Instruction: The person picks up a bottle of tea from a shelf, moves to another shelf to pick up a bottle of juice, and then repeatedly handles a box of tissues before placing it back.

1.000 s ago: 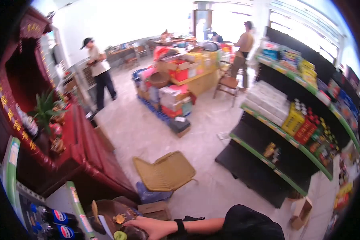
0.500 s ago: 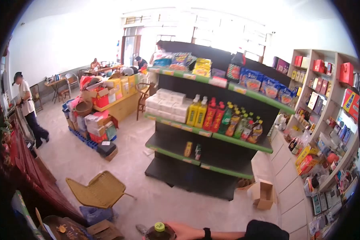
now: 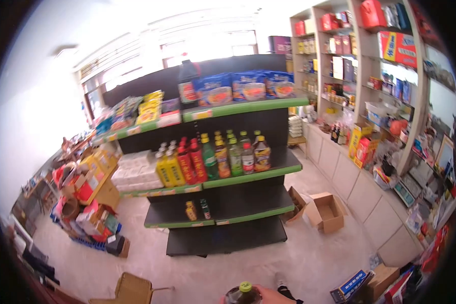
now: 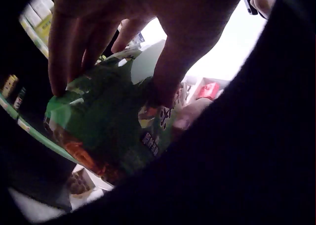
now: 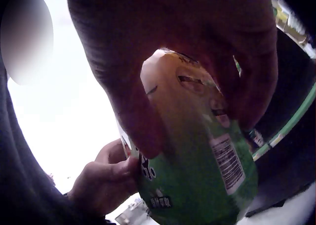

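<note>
A drink bottle point(image 3: 243, 295) with a yellow-green cap and dark contents stands at the bottom edge of the head view, gripped by my right hand point(image 3: 272, 296). Its green label fills both wrist views. In the left wrist view, my left hand point(image 4: 113, 22) curls its fingers and thumb round the bottle point(image 4: 103, 121). My right hand point(image 5: 182, 27) spans the same bottle point(image 5: 197, 151) in the right wrist view, thumb on one side and fingers on the other; a barcode shows between them. There the left hand point(image 5: 108, 173) grips from the far side.
Ahead stands a black shelf unit point(image 3: 228, 243) with green edges, holding several drink bottles point(image 3: 207, 157), tissue packs point(image 3: 137, 172) and blue snack bags point(image 3: 253, 87). An open cardboard box point(image 3: 327, 213) sits on the floor beside it. A tan woven chair point(image 3: 131, 290) is at lower left.
The head view has swung right, from the red cabinet and soda bottles to the black shelf unit. The right hand has brought the bottle from the lower left to the front.
</note>
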Demonstrator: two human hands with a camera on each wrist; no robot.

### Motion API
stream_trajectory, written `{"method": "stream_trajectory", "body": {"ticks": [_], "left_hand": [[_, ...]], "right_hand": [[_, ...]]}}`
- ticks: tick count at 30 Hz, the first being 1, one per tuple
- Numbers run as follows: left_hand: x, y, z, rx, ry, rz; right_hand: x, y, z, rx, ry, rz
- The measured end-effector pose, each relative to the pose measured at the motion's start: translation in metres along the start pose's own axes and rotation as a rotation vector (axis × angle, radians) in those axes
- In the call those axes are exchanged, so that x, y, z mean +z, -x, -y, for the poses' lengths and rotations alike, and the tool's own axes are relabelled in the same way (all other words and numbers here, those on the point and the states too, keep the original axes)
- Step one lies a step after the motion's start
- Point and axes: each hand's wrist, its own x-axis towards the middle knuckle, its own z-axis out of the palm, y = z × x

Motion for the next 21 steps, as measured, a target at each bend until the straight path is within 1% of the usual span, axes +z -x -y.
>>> {"method": "stream_trajectory", "body": {"ticks": [2, 3, 6, 7, 9, 10, 12, 13, 15, 19, 21], "left_hand": [[0.017, -0.049, -0.015, 0.129, 0.035, 0.107], [0.03, -0.073, -0.027, 0.19, 0.066, 0.16], [0.067, -0.136, -0.076, 0.215, 0.135, 0.312], [0.085, -0.162, -0.086, 0.296, -0.021, 0.356], [0.122, -0.202, -0.114, 0.362, 0.037, 0.38], [0.137, -0.219, -0.133, 0.387, 0.062, 0.399], [0.177, -0.252, -0.157, 0.511, 0.09, 0.4], [0.196, -0.269, -0.168, 0.578, 0.11, 0.389], [0.227, -0.294, -0.19, 0.601, 0.097, 0.42], [0.266, -0.329, -0.214, 0.593, 0.119, 0.49], [0.267, -0.343, -0.234, 0.472, 0.155, 0.593]], "right_hand": [[-0.033, 0.005, -0.018, 0.021, -0.056, -0.105], [-0.051, 0.006, -0.024, -0.004, -0.114, -0.171], [-0.113, 0.025, -0.03, 0.135, -0.204, -0.309], [-0.141, 0.028, -0.031, 0.169, -0.228, -0.356], [-0.193, 0.031, -0.036, 0.229, -0.285, -0.453], [-0.218, 0.034, -0.041, 0.25, -0.172, -0.49], [-0.261, 0.043, -0.056, 0.31, 0.042, -0.545], [-0.276, 0.044, -0.071, 0.248, -0.02, -0.628], [-0.312, 0.052, -0.094, 0.269, 0.027, -0.648], [-0.372, 0.057, -0.105, 0.289, 0.043, -0.605], [-0.386, 0.055, -0.114, 0.332, 0.052, -0.603]]}}
